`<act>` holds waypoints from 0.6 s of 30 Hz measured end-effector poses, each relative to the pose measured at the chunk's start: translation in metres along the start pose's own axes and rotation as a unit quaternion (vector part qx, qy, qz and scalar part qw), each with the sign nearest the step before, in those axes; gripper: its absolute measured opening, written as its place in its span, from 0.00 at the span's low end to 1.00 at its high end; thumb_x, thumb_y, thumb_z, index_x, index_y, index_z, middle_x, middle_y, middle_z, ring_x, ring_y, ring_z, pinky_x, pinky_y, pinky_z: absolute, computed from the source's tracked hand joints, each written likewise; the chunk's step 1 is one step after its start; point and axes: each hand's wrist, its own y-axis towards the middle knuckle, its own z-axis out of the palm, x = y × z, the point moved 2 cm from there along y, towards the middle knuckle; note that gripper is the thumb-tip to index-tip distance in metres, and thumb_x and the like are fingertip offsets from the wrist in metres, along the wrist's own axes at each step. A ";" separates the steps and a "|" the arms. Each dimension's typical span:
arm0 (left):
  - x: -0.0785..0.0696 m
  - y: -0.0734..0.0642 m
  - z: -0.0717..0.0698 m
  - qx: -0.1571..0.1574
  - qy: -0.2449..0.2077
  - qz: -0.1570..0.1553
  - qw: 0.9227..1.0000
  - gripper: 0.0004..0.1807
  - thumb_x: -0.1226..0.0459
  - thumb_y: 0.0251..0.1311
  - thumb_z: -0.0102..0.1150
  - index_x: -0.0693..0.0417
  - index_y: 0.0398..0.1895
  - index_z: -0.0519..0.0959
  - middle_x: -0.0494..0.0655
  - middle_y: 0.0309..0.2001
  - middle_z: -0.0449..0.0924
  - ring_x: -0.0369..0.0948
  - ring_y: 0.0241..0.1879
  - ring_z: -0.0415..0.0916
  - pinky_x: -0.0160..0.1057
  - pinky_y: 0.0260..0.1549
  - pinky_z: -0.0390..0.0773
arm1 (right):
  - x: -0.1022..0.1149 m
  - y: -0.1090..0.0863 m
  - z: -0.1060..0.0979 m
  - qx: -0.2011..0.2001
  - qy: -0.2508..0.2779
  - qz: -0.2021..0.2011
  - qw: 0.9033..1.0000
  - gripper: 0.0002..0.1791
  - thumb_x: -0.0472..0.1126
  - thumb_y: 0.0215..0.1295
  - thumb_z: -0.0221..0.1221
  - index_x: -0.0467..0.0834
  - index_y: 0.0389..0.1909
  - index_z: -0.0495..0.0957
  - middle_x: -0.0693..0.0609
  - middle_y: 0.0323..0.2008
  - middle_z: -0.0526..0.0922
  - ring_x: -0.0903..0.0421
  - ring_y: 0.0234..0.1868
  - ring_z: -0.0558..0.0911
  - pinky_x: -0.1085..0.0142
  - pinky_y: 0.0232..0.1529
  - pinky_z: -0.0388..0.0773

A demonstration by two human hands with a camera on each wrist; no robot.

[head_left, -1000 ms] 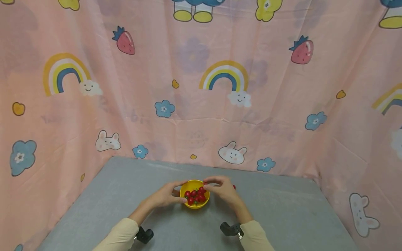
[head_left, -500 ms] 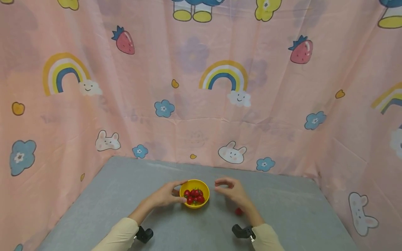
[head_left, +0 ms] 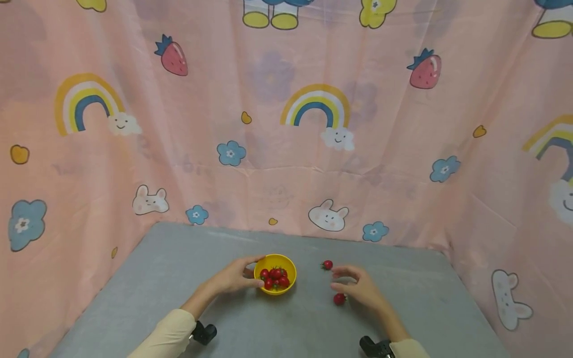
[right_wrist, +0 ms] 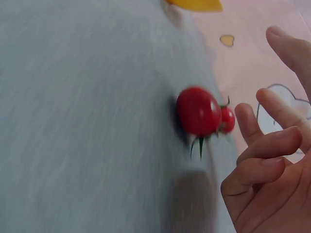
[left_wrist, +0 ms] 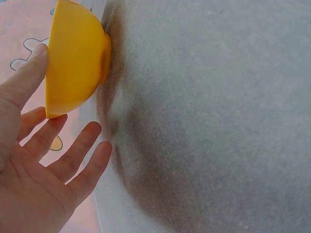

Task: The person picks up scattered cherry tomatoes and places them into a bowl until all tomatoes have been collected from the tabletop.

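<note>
A yellow bowl (head_left: 276, 293) stands upright on the grey table, with several red cherry tomatoes (head_left: 283, 282) with green stems in it. My left hand (head_left: 234, 276) holds the bowl's left side, thumb and fingertips at the rim; the left wrist view shows the bowl's smooth outer wall (left_wrist: 75, 58). To the right, my right hand (head_left: 363, 287) hovers with nothing in its loosely bent fingers. Two loose cherry tomatoes lie by its fingertips: a farther tomato (head_left: 328, 265) and a nearer tomato (head_left: 339, 299). In the right wrist view, the nearer one partly covers the other.
The grey tabletop (head_left: 277, 333) spreads around the bowl and the loose tomatoes. A pink patterned curtain (head_left: 268, 189) hangs behind the table and along both sides. Black wrist cameras (head_left: 204, 333) sit at both cuffs.
My right hand has moved right from the bowl's rim, coming away empty, to beside the loose tomatoes, which now show fully. The left hand has stayed at the bowl.
</note>
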 end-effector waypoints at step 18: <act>0.001 0.000 0.000 0.002 0.008 0.006 1.000 0.38 0.59 0.64 0.70 0.59 0.75 0.66 0.61 0.70 0.68 0.56 0.55 0.79 0.52 0.50 0.81 | -0.009 -0.025 -0.011 0.064 -0.029 0.023 0.997 0.28 0.41 0.59 0.74 0.35 0.58 0.79 0.42 0.51 0.83 0.55 0.33 0.78 0.71 0.26 0.67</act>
